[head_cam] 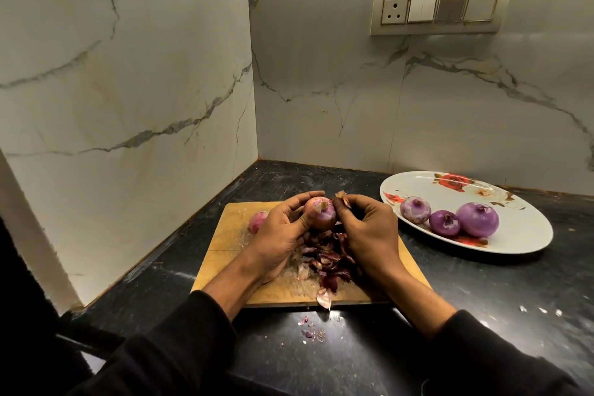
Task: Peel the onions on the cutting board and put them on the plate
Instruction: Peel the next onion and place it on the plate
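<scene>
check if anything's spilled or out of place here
A few bits of onion skin have fallen off the board onto the dark counter just in front of it, and one peel hangs over the board's near edge. The main peel pile sits on the board.

A black counter (482,315) fills the lower part of the view — dark stone, scuffed, with pale flecks near its right edge. It runs into a corner formed by two marble walls: the left wall (128,74) and the back wall (418,112), both pale with grey and brownish veins. High on the back wall sits a switch panel (440,8) — a round-pin socket (394,11) at its left end, then switch plates to the right.
</scene>
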The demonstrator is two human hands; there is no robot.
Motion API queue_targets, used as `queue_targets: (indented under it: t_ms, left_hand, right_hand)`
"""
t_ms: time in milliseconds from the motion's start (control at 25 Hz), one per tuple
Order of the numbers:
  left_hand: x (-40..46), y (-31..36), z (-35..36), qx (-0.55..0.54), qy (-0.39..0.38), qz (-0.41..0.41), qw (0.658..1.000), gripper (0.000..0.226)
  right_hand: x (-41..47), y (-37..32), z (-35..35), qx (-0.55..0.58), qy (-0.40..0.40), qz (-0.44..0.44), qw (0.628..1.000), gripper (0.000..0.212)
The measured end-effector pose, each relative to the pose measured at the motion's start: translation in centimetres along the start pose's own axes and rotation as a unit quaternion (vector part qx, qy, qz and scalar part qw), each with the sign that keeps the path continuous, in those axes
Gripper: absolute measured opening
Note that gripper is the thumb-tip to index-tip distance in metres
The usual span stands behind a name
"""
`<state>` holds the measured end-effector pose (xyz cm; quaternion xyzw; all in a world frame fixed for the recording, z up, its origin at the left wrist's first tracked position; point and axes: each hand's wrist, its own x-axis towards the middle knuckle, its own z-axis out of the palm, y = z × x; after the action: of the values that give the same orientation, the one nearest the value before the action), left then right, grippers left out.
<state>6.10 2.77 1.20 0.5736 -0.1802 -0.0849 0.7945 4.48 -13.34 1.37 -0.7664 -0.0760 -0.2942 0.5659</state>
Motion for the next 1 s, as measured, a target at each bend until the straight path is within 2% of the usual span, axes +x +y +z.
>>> queue_targets:
  t_ms: [440,560,680,840,1000]
  left_hand:
    - [0.3,0.5,0.2,-0.095,0.026,-0.027,0.995,0.046]
    - [0.5,0.3,-0.1,-0.098,0.033,-0.021,0.994,0.044]
    - [0.6,0.2,-0.5,-0.095,0.056,-0.015,0.994,0.040]
    - [0.7,0.3,-0.7,-0.106,0.082,-0.011,0.991,0.049]
    - [0.6,0.4,-0.5,-0.088,0.079,-0.015,0.993,0.049]
  right_hand:
    - [0.7,0.9,-0.1,0.025,0.008,0.036,0.999,0.014]
    - [1.0,1.0,-0.7,-0.077,-0.026,-0.001,0.997,0.019]
    - [0.9,0.0,-1.0,-0.196,-0.086,-0.060,0.975,0.027]
    - [0.6,-0.4,-0.8,-0.240,-0.173,-0.051,0.954,0.023]
    - [0.5,-0.2,-0.6,-0.295,-0.164,-0.090,0.937,0.032]
